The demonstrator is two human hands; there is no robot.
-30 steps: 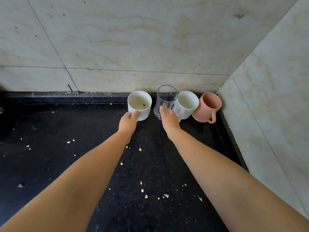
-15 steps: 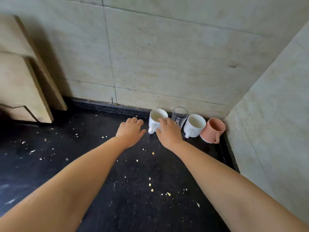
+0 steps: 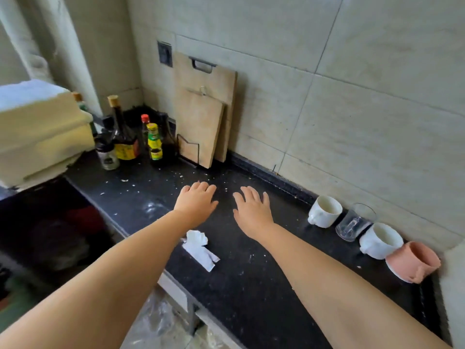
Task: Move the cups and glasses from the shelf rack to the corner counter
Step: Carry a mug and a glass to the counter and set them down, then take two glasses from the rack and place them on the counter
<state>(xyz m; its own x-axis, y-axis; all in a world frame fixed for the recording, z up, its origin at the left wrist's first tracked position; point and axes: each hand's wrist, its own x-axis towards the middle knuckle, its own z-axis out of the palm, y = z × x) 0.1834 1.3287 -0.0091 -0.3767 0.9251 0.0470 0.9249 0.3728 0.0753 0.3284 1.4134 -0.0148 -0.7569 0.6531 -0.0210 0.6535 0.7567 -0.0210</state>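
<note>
Both hands, the left hand (image 3: 197, 201) and right hand (image 3: 253, 210), hover empty with fingers (image 3: 201, 186) spread flat over the dark surface (image 3: 251, 285). Two white cups (image 3: 325, 211), a glass (image 3: 354, 222) and a pink cup (image 3: 412, 260) line its back right corner. No shelf rack shows; the next reach likely needs one piece per hand, gripped by the body.
</note>
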